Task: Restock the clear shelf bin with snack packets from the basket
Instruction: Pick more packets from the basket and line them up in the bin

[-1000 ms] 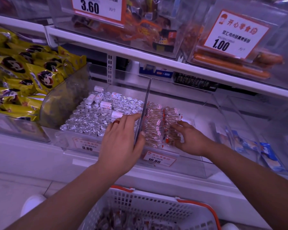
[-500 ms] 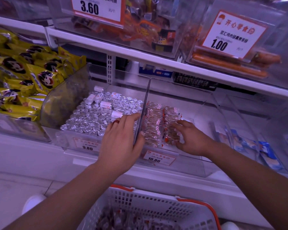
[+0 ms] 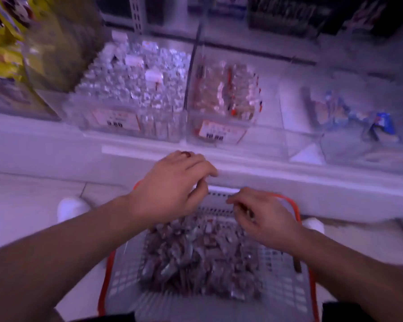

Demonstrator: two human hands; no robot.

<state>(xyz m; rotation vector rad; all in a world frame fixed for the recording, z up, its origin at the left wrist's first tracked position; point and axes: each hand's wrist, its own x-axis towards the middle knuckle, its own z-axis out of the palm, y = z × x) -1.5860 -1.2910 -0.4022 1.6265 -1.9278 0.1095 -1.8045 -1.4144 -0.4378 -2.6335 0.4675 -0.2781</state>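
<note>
Both hands over the basket, near its far rim, slightly apart. Left hand w/ fingers loosely curled, holding nothing visible. Right hand fingers bent down at the snack packets; grip can't tell, blurred. Clear bin beyond the basket, part filled, right side bare.

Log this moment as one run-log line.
phase: reaching for more | left hand: over basket, empty | right hand: over snack packets, grip unclear | clear shelf bin: partly filled
</note>
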